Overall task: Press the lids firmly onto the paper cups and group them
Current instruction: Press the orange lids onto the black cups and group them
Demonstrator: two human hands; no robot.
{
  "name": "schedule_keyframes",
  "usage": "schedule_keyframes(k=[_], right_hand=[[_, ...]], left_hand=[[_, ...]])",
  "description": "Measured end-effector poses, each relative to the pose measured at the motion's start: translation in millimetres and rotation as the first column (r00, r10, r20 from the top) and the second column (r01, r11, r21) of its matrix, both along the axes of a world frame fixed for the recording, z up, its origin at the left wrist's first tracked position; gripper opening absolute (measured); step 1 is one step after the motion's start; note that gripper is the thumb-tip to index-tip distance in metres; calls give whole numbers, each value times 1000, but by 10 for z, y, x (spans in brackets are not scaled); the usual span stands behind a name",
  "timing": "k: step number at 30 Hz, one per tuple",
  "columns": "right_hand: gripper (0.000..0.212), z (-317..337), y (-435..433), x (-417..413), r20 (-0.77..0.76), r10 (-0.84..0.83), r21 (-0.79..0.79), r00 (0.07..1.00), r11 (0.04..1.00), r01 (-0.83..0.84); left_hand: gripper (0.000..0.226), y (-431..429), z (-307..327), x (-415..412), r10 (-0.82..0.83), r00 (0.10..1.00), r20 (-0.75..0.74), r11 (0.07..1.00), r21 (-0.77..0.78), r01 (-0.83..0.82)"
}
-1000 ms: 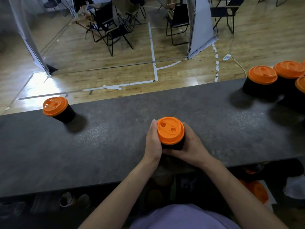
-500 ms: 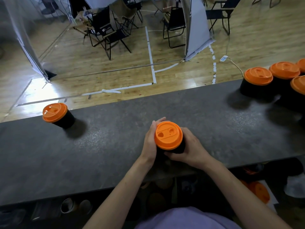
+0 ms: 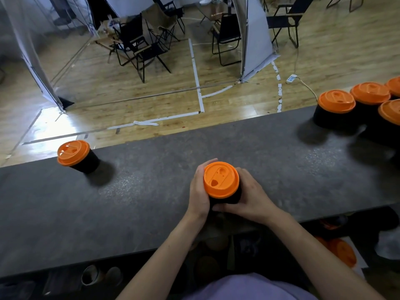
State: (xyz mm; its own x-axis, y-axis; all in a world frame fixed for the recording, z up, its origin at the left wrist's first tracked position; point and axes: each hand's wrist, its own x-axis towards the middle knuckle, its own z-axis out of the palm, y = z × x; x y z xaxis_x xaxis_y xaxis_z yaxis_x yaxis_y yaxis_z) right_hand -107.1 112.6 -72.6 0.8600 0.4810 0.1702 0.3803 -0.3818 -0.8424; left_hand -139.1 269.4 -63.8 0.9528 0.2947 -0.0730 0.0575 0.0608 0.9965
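Head view, middle cup: The person is holding the black middle cup (image 3: 229, 198) upright on the grey counter (image 3: 151, 202), and its orange lid (image 3: 221, 179) is sitting on top and looking level.
Head view, left hand: The left hand (image 3: 198, 191) is wrapping around the left side of the middle cup, with the fingers curling behind it.
Head view, right hand: The right hand (image 3: 251, 198) is grasping the right and near side of the middle cup, below the lid.
Head view, other cups: A lone cup (image 3: 86, 162) is standing far to the left of the middle cup. A group of lidded cups (image 3: 333, 118) is standing far to its right.
Head view, step in hand: The person is probably seating the lid.
Head view, doing it well: Pressing down on the lid's rim, all around, is likely working better than squeezing the paper wall, which could be bending the mouth and popping the lid off. The base should be resting flat while pressing.
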Motion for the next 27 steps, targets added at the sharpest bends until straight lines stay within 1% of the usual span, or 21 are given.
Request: schedule_keyframes(k=[1, 3, 5, 7, 9, 12, 14, 17, 20, 21, 23, 24, 25, 26, 27], right_hand=[[88, 4, 8, -3, -7, -16, 4, 1000, 1000, 16], [83, -1, -9, 8, -11, -21, 2, 1000, 1000, 21], [79, -14, -39, 23, -10, 9, -4, 1000, 1000, -9], [79, -28, -39, 26, 6, 32, -3, 999, 999, -32], [87, -43, -11, 28, 12, 31, -6, 999, 999, -31], [87, -41, -3, 32, -7, -4, -12, 1000, 1000, 4], [85, -36, -31, 44, -9, 14, -29, 1000, 999, -15], [80, -31, -58, 47, -15, 60, -25, 998, 998, -60], [85, -32, -35, 33, -27, 40, -35, 999, 999, -41], [86, -25, -27, 31, -51, 22, -31, 998, 999, -24], [83, -5, -27, 39, -121, -5, -12, 993, 1000, 3], [79, 23, -31, 45, -184, -6, 11, 983, 1000, 8], [74, 86, -29, 49, -272, 1, 52, 962, 999, 13], [70, 171, -21, 45, -381, 13, 116, 924, 993, 34], [65, 277, -6, 33, -495, 28, 201, 869, 976, 83]], left_hand=[[59, -5, -1, 7, 2, 1000, -9, 1000, -26, -2], [63, 22, 5, 35, -53, 998, -45, 997, -62, 51], [63, 63, 22, 57, -110, 992, -66, 993, -45, 107], [60, 56, 32, 39, -74, 997, -33, 997, -19, 73], [58, 15, 37, 7, -27, 1000, 3, 1000, -13, 27], [60, 16, 15, 16, -48, 999, -9, 998, -49, 47], [60, 47, 26, 40, -89, 995, -38, 993, -76, 86], [58, 45, 58, 42, -82, 997, -7, 996, -28, 82], [56, 0, 91, 9, -17, 1000, 20, 1000, 3, 17], [56, -9, 97, 6, -2, 1000, 7, 1000, -11, 2], [55, -25, 155, 24, 18, 997, -71, 997, -72, -24], [53, -28, 214, 42, 21, 993, -119, 989, -141, -38], [50, -18, 277, 58, 11, 987, -158, 974, -224, -46], [51, 15, 325, 71, -14, 986, -164, 960, -277, -32], [53, 50, 368, 91, -54, 990, -128, 954, -298, 13]])
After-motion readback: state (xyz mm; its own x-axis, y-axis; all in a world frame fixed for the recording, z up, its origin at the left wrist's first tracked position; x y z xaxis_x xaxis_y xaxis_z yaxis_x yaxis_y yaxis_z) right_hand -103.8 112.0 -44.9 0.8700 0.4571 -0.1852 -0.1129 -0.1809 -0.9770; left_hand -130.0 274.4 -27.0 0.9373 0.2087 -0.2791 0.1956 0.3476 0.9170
